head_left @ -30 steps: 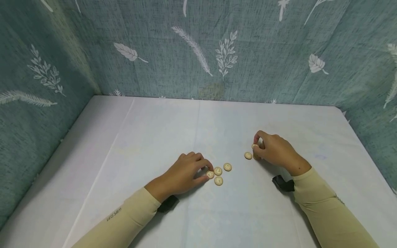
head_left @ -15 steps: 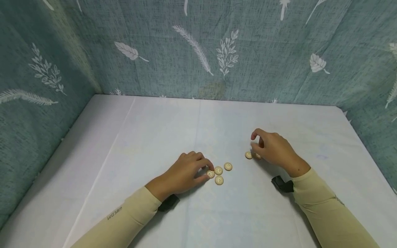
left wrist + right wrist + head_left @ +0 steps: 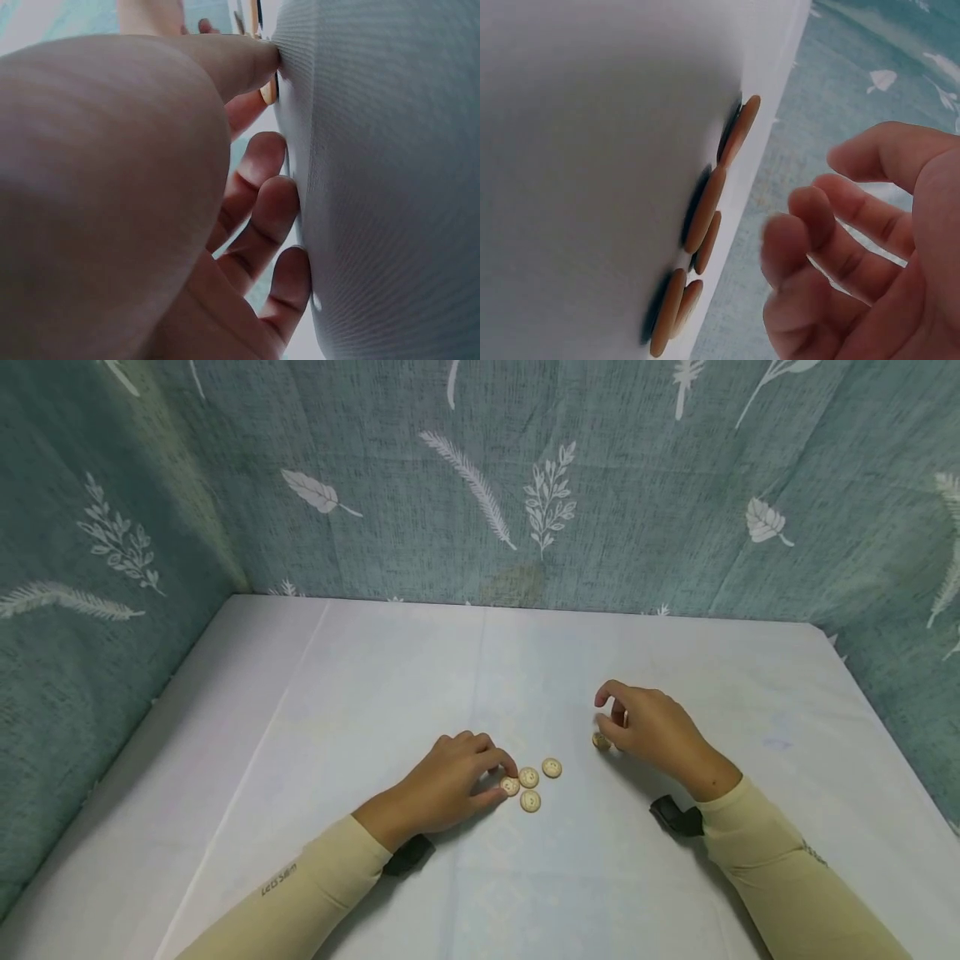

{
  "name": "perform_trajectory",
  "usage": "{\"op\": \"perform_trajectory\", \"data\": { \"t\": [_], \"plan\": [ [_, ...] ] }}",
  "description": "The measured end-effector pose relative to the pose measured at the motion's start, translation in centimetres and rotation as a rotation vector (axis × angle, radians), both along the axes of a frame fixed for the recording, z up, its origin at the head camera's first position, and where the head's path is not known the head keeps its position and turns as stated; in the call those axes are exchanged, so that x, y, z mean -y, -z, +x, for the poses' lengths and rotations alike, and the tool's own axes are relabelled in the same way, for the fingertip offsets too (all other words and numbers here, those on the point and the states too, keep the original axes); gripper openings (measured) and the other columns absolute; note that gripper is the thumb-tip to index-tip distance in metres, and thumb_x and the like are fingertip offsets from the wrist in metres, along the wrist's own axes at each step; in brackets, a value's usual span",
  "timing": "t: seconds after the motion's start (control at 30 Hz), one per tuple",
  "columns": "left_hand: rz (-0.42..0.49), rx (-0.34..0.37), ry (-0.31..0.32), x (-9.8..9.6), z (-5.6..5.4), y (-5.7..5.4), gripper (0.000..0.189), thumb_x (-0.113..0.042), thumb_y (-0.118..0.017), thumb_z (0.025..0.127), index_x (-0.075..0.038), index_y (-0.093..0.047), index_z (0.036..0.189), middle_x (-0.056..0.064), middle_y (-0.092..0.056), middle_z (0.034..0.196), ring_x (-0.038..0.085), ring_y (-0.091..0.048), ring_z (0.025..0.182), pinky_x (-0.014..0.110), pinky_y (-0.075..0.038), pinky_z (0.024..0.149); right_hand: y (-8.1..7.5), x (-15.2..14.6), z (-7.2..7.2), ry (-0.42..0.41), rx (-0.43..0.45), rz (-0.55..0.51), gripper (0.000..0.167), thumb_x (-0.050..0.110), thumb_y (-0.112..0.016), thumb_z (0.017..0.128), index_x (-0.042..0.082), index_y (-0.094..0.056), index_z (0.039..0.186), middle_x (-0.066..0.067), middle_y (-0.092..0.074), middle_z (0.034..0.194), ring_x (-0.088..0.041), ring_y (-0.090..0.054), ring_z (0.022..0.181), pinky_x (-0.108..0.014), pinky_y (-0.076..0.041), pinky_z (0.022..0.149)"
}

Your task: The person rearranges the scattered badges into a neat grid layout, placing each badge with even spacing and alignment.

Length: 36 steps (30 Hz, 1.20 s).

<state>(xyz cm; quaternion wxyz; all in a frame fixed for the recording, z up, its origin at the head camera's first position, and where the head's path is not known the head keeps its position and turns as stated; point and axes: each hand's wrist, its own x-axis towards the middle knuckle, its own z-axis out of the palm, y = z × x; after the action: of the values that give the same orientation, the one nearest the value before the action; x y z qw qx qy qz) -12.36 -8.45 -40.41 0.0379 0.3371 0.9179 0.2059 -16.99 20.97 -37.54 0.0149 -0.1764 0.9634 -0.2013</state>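
My left hand (image 3: 446, 785) lies low on the white-covered table, thumb and index finger pinching the edges of a round cream button (image 3: 509, 786). In the left wrist view a sliver of that button (image 3: 268, 91) shows past the thumb, with the other fingertips down at the cloth. Three loose buttons lie just right of it, one of them a button (image 3: 530, 801) nearer me. To the right my right hand (image 3: 656, 735) hovers with thumb and index finger apart, nothing seen between them. Below its thumb is a partly covered button (image 3: 601, 741); the palm hides what lies farther under.
The white tablecloth (image 3: 360, 677) spreads around both hands. Green leaf-patterned fabric (image 3: 405, 510) stands behind and at both sides. In the right wrist view several buttons, including a near button (image 3: 705, 210), appear edge-on on the cloth. Black wrist straps (image 3: 678, 817) sit under both wrists.
My right thumb and index finger have parted; the button seen between them a second ago no longer shows there. That hand has shifted slightly left, over the buttons. My left hand stays put.
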Motion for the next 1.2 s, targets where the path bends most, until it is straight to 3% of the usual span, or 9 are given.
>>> {"op": "perform_trajectory", "data": {
  "t": [0.33, 0.6, 0.8, 1.0, 1.2],
  "plan": [
    [-0.004, 0.000, 0.000, -0.1, 0.1, 0.3, 0.018, -0.032, -0.072, 0.092, -0.029, -0.069, 0.110, -0.009, -0.061, 0.100, 0.011, -0.053, 0.093, 0.036, -0.039, 0.083, 0.1, 0.9, 0.8, -0.151, -0.067, -0.089, 0.015, 0.005, -0.071, 0.087, 0.007, -0.067, 0.101, -0.003, -0.069, 0.086, -0.017, -0.063, 0.080, -0.036, -0.051, 0.073],
    [-0.014, -0.028, -0.001, 0.0, -0.1, 0.3, 0.018, -0.034, -0.072, 0.092, -0.029, -0.069, 0.109, -0.009, -0.061, 0.100, 0.011, -0.053, 0.092, 0.036, -0.041, 0.083, -0.1, 1.9, 1.4, -0.255, -0.102, -0.084, 0.014, 0.006, -0.072, 0.087, 0.008, -0.068, 0.100, 0.003, -0.066, 0.082, -0.014, -0.060, 0.078, -0.032, -0.050, 0.072],
    [-0.023, -0.018, 0.000, 0.0, 0.0, 0.1, 0.018, -0.034, -0.072, 0.092, -0.029, -0.069, 0.110, -0.008, -0.061, 0.101, 0.011, -0.053, 0.092, 0.036, -0.041, 0.083, -0.1, 2.5, 2.1, -0.298, -0.131, -0.008, 0.018, 0.011, -0.075, 0.086, 0.010, -0.072, 0.103, 0.003, -0.066, 0.085, -0.013, -0.060, 0.080, -0.037, -0.051, 0.079],
    [-0.028, -0.034, -0.001, -0.1, -0.1, 0.0, 0.018, -0.034, -0.072, 0.093, -0.029, -0.069, 0.110, -0.008, -0.062, 0.101, 0.012, -0.054, 0.092, 0.036, -0.041, 0.082, -0.1, 3.0, 2.5, -0.331, -0.145, 0.024, 0.018, 0.013, -0.077, 0.085, 0.013, -0.076, 0.103, 0.002, -0.067, 0.089, -0.012, -0.059, 0.076, -0.034, -0.048, 0.075],
    [-0.036, -0.014, 0.004, -0.1, -0.1, 0.1, 0.019, -0.034, -0.071, 0.093, -0.029, -0.069, 0.111, -0.008, -0.061, 0.101, 0.011, -0.053, 0.093, 0.036, -0.040, 0.082, 0.1, 3.5, 2.9, -0.328, -0.098, 0.042, 0.017, 0.016, -0.077, 0.087, 0.015, -0.078, 0.104, 0.003, -0.067, 0.089, -0.005, -0.054, 0.070, -0.021, -0.046, 0.064]
  ]
}}
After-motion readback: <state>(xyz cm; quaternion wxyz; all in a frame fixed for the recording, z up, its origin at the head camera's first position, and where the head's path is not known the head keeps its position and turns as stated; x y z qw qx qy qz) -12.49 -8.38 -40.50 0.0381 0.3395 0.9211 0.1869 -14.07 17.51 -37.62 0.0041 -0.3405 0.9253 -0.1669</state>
